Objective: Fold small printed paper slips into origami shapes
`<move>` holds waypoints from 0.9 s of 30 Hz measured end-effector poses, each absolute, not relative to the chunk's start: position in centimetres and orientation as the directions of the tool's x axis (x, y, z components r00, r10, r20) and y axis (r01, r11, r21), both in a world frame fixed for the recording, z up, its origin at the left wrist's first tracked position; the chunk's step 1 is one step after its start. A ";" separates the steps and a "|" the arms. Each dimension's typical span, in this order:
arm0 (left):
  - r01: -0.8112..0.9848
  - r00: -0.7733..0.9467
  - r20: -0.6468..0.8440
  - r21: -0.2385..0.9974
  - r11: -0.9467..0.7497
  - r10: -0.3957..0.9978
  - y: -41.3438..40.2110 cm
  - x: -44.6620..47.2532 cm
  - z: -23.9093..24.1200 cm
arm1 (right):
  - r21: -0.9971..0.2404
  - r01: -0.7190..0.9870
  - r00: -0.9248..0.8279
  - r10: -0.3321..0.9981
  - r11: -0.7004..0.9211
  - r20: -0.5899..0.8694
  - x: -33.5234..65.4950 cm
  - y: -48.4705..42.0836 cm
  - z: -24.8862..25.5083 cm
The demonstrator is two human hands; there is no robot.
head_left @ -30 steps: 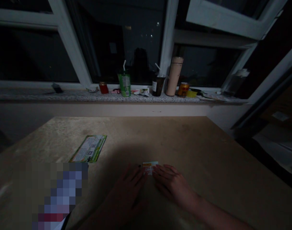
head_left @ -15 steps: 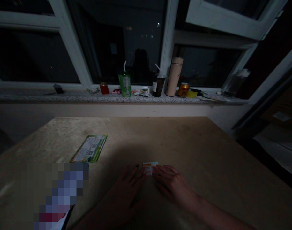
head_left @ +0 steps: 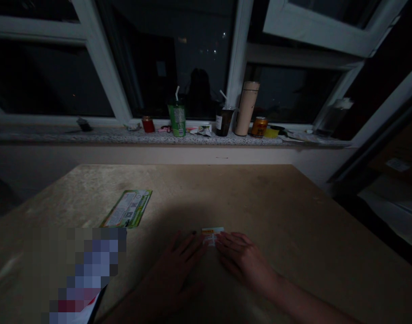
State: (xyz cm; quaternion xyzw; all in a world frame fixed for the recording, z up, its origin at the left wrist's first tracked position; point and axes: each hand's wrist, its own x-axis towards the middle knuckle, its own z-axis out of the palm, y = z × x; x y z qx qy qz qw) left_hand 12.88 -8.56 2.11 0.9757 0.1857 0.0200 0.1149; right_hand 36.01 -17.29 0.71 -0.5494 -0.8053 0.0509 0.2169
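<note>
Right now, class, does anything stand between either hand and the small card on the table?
Nothing visible does: the left hand and the right hand lie on either side of the small card, seeming to reach its edges. The green sheet lies apart, farther left.

Left grip [head_left: 180, 261]: bare hand, lower centre of frame, palm down; fingers extended, slightly spread, pointing up and right; thumb out rightward. Left forearm [head_left: 134, 299]: slanted from bottom edge, left of centre; dim to my eye. Right grip [head_left: 241, 255]: bare, palm down; fingers close together, pointing left. Right forearm [head_left: 303, 299]: bare, slanted from lower right.
</note>
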 end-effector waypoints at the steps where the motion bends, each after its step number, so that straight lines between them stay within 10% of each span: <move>1: 0.358 0.930 -0.002 0.231 -0.904 0.368 -8.6 12.9 2.1 | -0.320 0.864 -0.302 0.907 0.390 0.292 36.0 -17.3 0.8; 27: 0.327 0.931 0.041 0.345 -0.880 0.362 -9.4 13.3 0.7 | -0.301 0.856 -0.356 0.901 0.421 0.246 36.2 -17.2 0.5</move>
